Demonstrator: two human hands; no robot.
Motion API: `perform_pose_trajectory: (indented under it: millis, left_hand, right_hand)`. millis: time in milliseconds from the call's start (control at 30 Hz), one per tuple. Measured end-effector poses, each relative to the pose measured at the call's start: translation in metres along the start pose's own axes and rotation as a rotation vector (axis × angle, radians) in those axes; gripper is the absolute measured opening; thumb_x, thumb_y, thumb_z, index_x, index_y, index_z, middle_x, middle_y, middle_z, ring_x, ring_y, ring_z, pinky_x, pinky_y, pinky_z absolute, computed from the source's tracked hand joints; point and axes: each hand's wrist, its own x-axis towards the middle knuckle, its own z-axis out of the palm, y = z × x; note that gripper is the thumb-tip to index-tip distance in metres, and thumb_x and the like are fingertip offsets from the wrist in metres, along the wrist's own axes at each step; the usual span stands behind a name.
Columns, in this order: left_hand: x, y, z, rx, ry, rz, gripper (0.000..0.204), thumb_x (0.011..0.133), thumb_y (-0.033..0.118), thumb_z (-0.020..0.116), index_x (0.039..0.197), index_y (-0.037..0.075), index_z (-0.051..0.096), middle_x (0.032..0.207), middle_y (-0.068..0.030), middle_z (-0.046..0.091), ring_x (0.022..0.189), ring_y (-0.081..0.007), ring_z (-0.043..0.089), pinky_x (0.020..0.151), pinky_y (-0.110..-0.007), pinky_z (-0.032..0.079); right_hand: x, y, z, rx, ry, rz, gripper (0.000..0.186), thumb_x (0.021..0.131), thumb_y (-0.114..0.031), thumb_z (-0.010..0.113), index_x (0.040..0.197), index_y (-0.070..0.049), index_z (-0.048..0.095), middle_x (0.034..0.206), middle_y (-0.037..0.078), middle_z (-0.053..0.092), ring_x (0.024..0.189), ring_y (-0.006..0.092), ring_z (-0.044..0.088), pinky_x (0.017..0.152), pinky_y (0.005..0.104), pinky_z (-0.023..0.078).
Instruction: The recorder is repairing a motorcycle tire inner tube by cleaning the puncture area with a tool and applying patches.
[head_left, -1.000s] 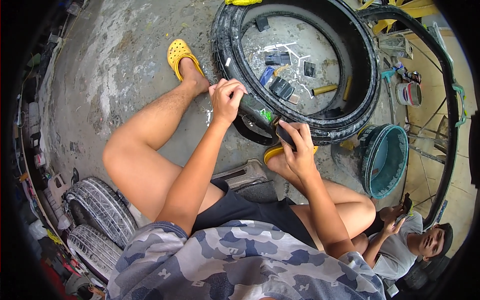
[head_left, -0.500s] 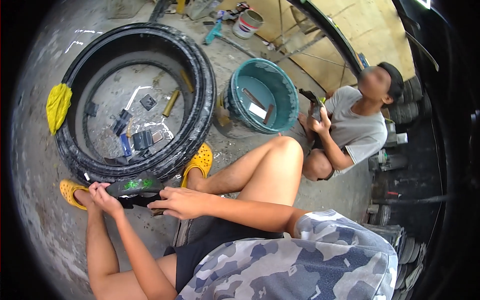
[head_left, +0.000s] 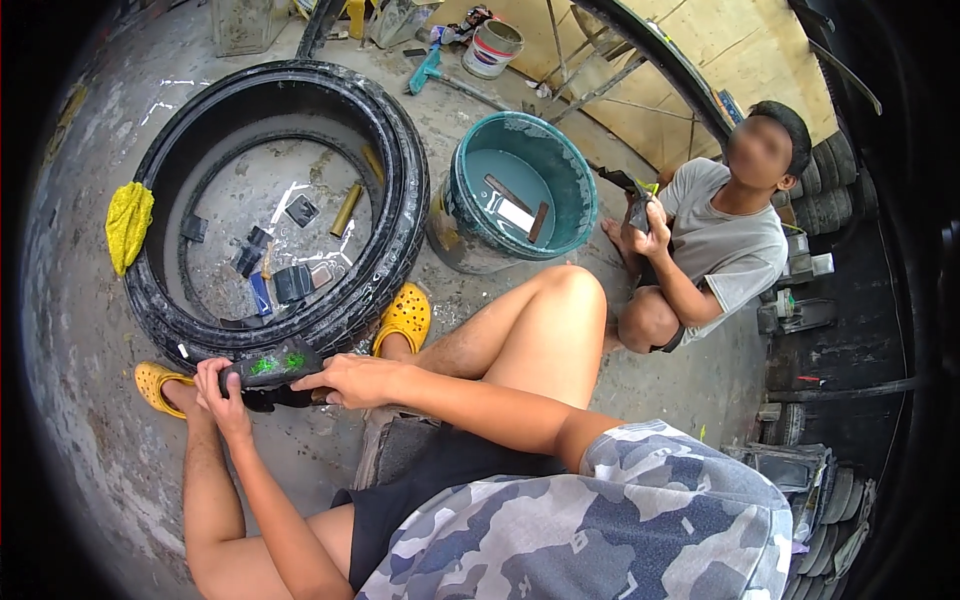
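Note:
My left hand (head_left: pixel 222 392) grips the end of a curved black piece (head_left: pixel 268 368) with bright green patches, held just outside the near edge of a large wet black tyre (head_left: pixel 400 245). My right hand (head_left: pixel 352 380) is at the piece's other end, index finger stretched toward it, the other fingers curled on a small dark block (head_left: pixel 325 396), mostly hidden by the hand. Inside the tyre ring lie several dark square pads (head_left: pixel 293 284), a blue strip (head_left: pixel 260 294) and brass-coloured tubes (head_left: pixel 346 210). A yellow cloth (head_left: pixel 129 228) drapes over its left side.
A teal bucket (head_left: pixel 580 200) holds grey water and strips. To my right a person (head_left: pixel 735 255) squats, holding a dark piece. A squeegee (head_left: pixel 420 70), a paint can (head_left: pixel 492 50) and a metal frame are at the back, stacked tyres (head_left: pixel 830 200) at right.
The view has swung right since a second ago, bringing the bucket and person further in. My left fingers have shifted on the black piece, and my right hand now lies more sideways.

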Motion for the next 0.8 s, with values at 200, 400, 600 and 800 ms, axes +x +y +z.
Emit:
perform_pose_trajectory:
  millis: [200,400,600,800]
  left_hand:
    - [-0.011,-0.012,-0.013,0.056,-0.115,-0.035,0.055,0.078,0.052,0.071,0.095,0.003,0.054,0.094,-0.0087,0.052,0.095,-0.0279,0.047,0.090,-0.040,0.036]
    - [0.008,0.066,-0.017,0.175,-0.356,-0.235,0.045,0.064,0.025,0.081,0.079,0.003,0.045,0.075,-0.0091,0.044,0.082,-0.0274,0.042,0.075,-0.040,0.037]
    - [0.027,0.122,-0.036,0.069,-0.567,-0.234,0.055,0.063,0.031,0.084,0.070,-0.001,0.040,0.066,-0.0119,0.037,0.063,-0.0269,0.038,0.060,-0.038,0.036]
    - [0.089,0.177,-0.095,-0.365,-0.478,-0.337,0.050,0.068,0.037,0.082,0.082,0.009,0.042,0.083,0.0046,0.034,0.079,-0.0094,0.039,0.067,-0.026,0.036]
  right_hand:
    - [-0.029,0.012,-0.094,0.209,0.170,-0.323,0.063,0.086,-0.021,0.071,0.141,-0.003,0.046,0.146,0.020,0.045,0.133,0.0320,0.046,0.111,0.0405,0.038]
    - [-0.109,0.066,-0.231,0.793,0.785,0.022,0.065,0.087,-0.009,0.067,0.145,-0.010,0.037,0.120,0.015,0.057,0.087,0.0259,0.068,0.068,0.0357,0.059]
    - [-0.136,0.083,-0.253,0.752,0.994,0.138,0.062,0.087,-0.006,0.068,0.143,-0.010,0.041,0.103,0.012,0.064,0.070,0.0229,0.069,0.055,0.0307,0.057]
    - [-0.111,0.043,-0.262,0.623,1.221,-0.147,0.061,0.084,-0.006,0.069,0.139,-0.007,0.045,0.105,0.014,0.062,0.071,0.0231,0.068,0.056,0.0316,0.056]
